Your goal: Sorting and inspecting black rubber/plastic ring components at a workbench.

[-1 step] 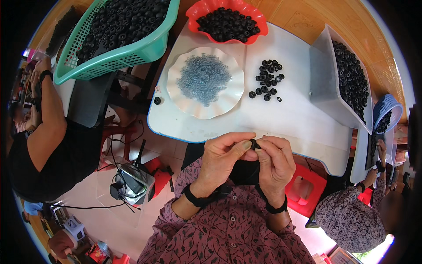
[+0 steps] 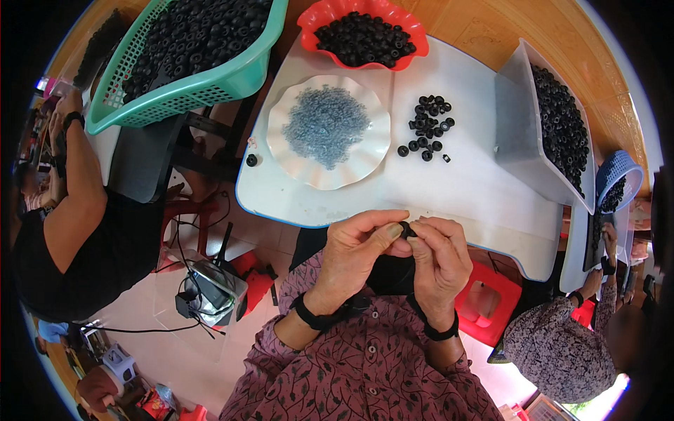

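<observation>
Holding one small black ring (image 2: 406,229) between the fingertips of both hands, the person works just above the near edge of the white table (image 2: 477,189). The left hand (image 2: 358,249) and the right hand (image 2: 439,256) are close together, thumbs pinching the ring from two sides.

As I judge it, the work is only partly done. A small pile of loose black rings (image 2: 427,128) lies ahead of the right hand, and ahead of the left hand a white wavy plate (image 2: 281,151) holds many tiny grey-blue pieces (image 2: 325,125). Further ahead, the red bowl (image 2: 309,17), the green basket (image 2: 232,77) at far left, and the clear bin (image 2: 516,119) at far right are all full of black rings, so I cannot tell which are finished.

I see no label or sign on any container. A blue basket (image 2: 618,168) sits beyond the clear bin, beside another worker.
</observation>
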`<action>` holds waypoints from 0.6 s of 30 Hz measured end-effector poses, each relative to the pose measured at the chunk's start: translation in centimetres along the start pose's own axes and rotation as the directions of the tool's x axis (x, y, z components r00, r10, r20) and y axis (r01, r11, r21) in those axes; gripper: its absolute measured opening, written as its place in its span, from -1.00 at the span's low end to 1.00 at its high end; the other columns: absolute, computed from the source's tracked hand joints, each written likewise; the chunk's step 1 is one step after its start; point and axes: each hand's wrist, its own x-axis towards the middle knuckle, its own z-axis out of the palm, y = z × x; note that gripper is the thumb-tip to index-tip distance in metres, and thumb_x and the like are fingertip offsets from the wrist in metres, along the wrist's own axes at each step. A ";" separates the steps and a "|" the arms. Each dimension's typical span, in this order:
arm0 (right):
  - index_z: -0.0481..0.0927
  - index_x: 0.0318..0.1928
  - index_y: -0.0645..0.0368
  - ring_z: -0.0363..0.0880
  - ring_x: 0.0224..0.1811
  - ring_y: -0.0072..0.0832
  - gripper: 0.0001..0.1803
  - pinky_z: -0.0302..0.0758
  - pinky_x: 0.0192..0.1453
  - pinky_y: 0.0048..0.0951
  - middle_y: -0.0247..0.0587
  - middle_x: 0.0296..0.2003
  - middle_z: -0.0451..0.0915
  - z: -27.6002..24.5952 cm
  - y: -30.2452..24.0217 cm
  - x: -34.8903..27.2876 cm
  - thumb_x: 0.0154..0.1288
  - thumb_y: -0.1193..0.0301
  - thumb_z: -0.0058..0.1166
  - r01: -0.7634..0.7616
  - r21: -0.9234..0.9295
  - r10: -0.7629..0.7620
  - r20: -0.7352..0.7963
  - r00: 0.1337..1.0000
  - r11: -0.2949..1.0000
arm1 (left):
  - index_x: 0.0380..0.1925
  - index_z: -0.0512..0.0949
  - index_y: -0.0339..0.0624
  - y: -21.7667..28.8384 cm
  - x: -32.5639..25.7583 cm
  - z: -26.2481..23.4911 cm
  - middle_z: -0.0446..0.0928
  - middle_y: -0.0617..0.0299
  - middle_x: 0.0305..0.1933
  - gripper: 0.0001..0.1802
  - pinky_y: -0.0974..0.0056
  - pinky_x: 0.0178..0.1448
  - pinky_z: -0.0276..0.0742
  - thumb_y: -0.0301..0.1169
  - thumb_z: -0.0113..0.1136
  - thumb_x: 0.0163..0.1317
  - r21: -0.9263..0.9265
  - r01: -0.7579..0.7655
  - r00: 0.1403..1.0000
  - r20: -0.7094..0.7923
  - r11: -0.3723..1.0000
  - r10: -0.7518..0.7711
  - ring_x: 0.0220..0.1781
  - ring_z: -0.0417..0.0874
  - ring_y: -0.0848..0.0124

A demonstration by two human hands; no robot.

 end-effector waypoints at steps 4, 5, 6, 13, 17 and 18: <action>0.62 -0.13 0.31 0.61 -0.30 -0.51 -0.80 0.57 -0.22 -0.58 -0.14 -0.19 0.52 0.2 -0.4 0.0 0.22 0.67 0.16 -0.058 0.066 0.057 0.015 0.998 0.996 | -0.02 0.55 -0.39 -0.4 0.2 -0.1 0.63 0.14 -0.23 -0.75 0.40 -0.11 0.67 -0.58 0.06 0.34 -0.010 -0.002 1.000 0.007 1.000 0.002 -0.27 0.66 0.49; 0.62 -0.13 0.31 0.62 -0.30 -0.52 -0.81 0.59 -0.22 -0.58 -0.15 -0.19 0.51 0.2 -0.5 0.1 0.22 0.67 0.15 -0.064 0.074 0.062 0.024 0.998 0.995 | -0.02 0.55 -0.39 -0.4 0.2 -0.1 0.63 0.16 -0.24 -0.76 0.43 -0.14 0.65 -0.58 0.06 0.34 0.001 -0.010 1.000 0.003 1.000 0.010 -0.28 0.65 0.51; 0.62 -0.13 0.32 0.62 -0.30 -0.54 -0.81 0.60 -0.22 -0.59 -0.16 -0.19 0.50 0.2 -0.6 0.1 0.22 0.67 0.15 -0.070 0.081 0.068 0.032 0.997 0.994 | -0.02 0.56 -0.38 -0.4 0.2 -0.1 0.63 0.18 -0.25 -0.76 0.46 -0.16 0.62 -0.58 0.06 0.34 0.012 -0.019 1.000 0.000 1.000 0.019 -0.30 0.64 0.53; 0.62 -0.13 0.30 0.60 -0.31 -0.54 -0.80 0.58 -0.24 -0.59 -0.17 -0.20 0.51 0.2 -0.4 0.1 0.20 0.67 0.17 -0.065 0.061 0.062 0.053 0.997 0.996 | -0.01 0.57 -0.36 0.2 -0.1 -0.2 0.63 0.22 -0.26 -0.75 0.52 -0.24 0.51 -0.56 0.07 0.35 0.065 -0.034 0.999 -0.010 0.997 0.035 -0.30 0.61 0.56; 0.61 -0.18 0.27 0.54 -0.26 -0.40 -0.78 0.52 -0.22 -0.47 -0.17 -0.23 0.51 0.1 0.1 -0.1 0.12 0.64 0.24 -0.067 0.007 0.066 0.071 0.995 0.998 | 0.00 0.56 -0.36 0.9 -0.4 0.3 0.63 0.21 -0.22 -0.74 0.54 -0.24 0.48 -0.55 0.11 0.33 0.100 -0.017 0.999 -0.030 0.995 0.020 -0.28 0.60 0.59; 0.61 -0.19 0.26 0.51 -0.24 -0.34 -0.77 0.49 -0.19 -0.41 -0.17 -0.24 0.52 0.1 0.1 0.0 0.09 0.63 0.26 -0.027 -0.039 0.030 0.079 0.996 0.999 | 0.00 0.56 -0.37 0.9 -0.4 0.4 0.63 0.21 -0.21 -0.73 0.55 -0.24 0.47 -0.55 0.13 0.32 0.087 -0.017 0.999 -0.030 0.996 0.020 -0.27 0.59 0.60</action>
